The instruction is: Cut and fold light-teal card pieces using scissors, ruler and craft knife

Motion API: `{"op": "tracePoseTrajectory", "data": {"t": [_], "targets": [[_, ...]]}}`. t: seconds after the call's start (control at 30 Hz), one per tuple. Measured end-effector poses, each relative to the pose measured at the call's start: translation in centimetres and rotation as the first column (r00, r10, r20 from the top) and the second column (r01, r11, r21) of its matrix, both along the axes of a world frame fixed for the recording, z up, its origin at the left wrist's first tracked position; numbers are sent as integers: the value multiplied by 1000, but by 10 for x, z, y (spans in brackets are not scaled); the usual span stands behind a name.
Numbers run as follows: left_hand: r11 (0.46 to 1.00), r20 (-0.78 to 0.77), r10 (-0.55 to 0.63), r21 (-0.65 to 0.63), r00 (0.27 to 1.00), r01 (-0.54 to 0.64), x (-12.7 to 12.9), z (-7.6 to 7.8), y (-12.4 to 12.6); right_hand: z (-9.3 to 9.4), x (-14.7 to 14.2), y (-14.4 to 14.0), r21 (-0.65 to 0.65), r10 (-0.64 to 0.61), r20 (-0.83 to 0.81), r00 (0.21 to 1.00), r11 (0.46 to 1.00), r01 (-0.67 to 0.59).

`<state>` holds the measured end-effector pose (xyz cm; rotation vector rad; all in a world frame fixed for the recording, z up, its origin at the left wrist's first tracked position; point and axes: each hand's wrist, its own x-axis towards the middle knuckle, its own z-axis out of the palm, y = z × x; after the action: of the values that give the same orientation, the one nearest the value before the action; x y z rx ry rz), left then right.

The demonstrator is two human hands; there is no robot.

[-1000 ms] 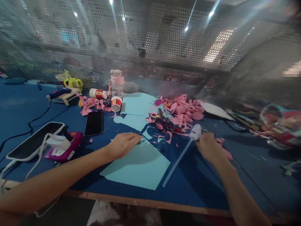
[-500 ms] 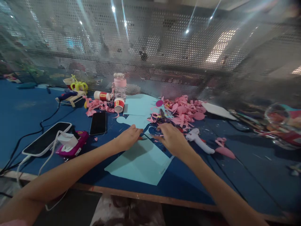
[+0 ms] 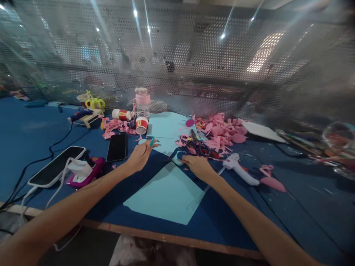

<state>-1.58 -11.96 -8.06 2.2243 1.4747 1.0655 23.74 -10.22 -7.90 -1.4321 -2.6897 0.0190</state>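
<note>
My left hand point(image 3: 139, 155) is raised over the table, its fingers closed on a small teal piece of paper point(image 3: 152, 142), seen nearly edge-on. To the right, my right hand point(image 3: 195, 165) is low on the table, fingers pressed together at the edge of a curved light blue paper scrap point(image 3: 179, 154). Just behind that hand lie dark-handled scissors point(image 3: 198, 147). A large light blue sheet point(image 3: 165, 194) lies flat between my forearms. Further back are more blue sheets point(image 3: 163, 125) and a small light blue circle point(image 3: 142, 141), partly hidden by my left hand.
A heap of pink paper scraps point(image 3: 219, 129) lies at the back, beside a white glue gun point(image 3: 240, 170). Left stand a clear bottle point(image 3: 142, 101), paper cups point(image 3: 141, 126), phones point(image 3: 117, 147) and a purple tissue pack point(image 3: 97, 168) with cables. A perforated metal screen point(image 3: 177, 66) rises behind.
My left hand has lifted and moved left, away from the right hand, with the teal piece now showing in its fingers. My right hand's fingers have closed and sunk lower by the blue scrap.
</note>
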Motion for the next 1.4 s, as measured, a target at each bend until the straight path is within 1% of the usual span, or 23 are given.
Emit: {"op": "tracePoseTrajectory", "data": {"t": [0.07, 0.13, 0.2, 0.27, 0.37, 0.43, 0.57, 0.7, 0.9, 1.0, 1.1, 1.23, 1.33, 1.4], "targets": [[998, -35, 8, -62, 999, -10, 4, -2, -10, -3, -1, 1, -9, -5, 9, 1000, 1000, 6], [996, -79, -28, -92, 996, 20, 12, -6, -22, -5, -2, 3, -16, -11, 18, 1000, 1000, 11], [990, -121, -122, -82, 985, 112, 20, -12, -33, -5, -3, 3, -23, -12, 31, 999, 1000, 13], [974, -233, -224, -90, 946, 208, 26, -19, -41, -4, -3, 3, -31, -12, 47, 999, 999, 13], [959, -389, -280, -149, 878, 240, 29, -30, -46, -3, -5, 3, -39, -12, 75, 997, 999, 15], [958, -438, -283, -163, 853, 234, 30, -35, -47, -3, -5, 2, -32, -10, 82, 997, 999, 13], [961, -472, -276, -149, 837, 233, 30, -40, -47, -4, -3, 2, -6, -20, 82, 996, 1000, 20], [964, -491, -266, -136, 830, 229, 31, -40, -48, -4, 0, 2, 36, -14, 146, 989, 999, 9], [966, -504, -254, -83, 826, 246, 32, -40, -48, -4, 0, -1, 149, 4, 284, 959, 988, -49], [969, -508, -237, -64, 828, 239, 33, -40, -47, -4, -4, -7, 184, -34, 303, 952, 983, -23], [972, -497, -225, -59, 838, 226, 34, -40, -46, 1, -5, -14, 215, -144, 282, 949, 973, 84], [974, -490, -225, -85, 842, 211, 34, -39, -45, 16, 5, -16, 214, -260, 211, 942, 953, 215], [972, -488, -230, -83, 842, 218, 33, -39, -45, 25, 14, -16, 252, -346, 15, 938, 909, 332], [971, -485, -233, -72, 843, 227, 32, -40, -45, 23, 12, -19, 226, -345, -128, 930, 903, 366]]}}
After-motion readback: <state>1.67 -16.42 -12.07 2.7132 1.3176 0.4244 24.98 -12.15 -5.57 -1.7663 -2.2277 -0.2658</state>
